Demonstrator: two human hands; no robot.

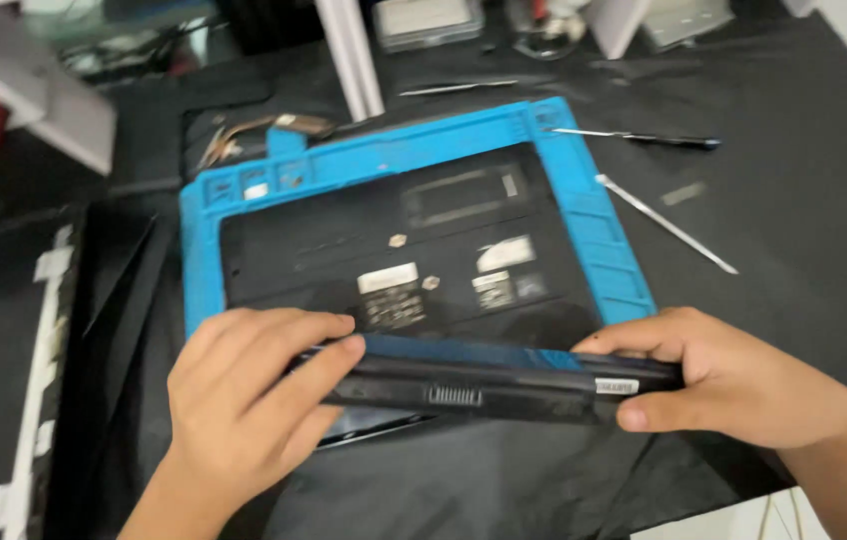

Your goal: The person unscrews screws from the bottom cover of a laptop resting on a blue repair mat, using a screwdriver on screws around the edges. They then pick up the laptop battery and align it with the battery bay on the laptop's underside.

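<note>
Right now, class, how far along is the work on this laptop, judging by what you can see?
Done: the laptop lies underside up on the blue mat. In hand: the left hand and right hand grip the long black battery at its near edge. Left: the base cover looks unopened; the tools lie untouched.

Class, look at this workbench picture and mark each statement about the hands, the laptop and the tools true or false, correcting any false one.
1. Both hands grip a long black battery. True: the left hand and the right hand hold the battery at its ends.
2. The laptop lies on a red mat. False: the laptop lies underside up on a blue mat.
3. A thin metal tool lies right of the mat. True: the metal tool rests on the black cloth.
4. The right hand holds a screwdriver. False: the screwdriver lies untouched beyond the mat.
</note>
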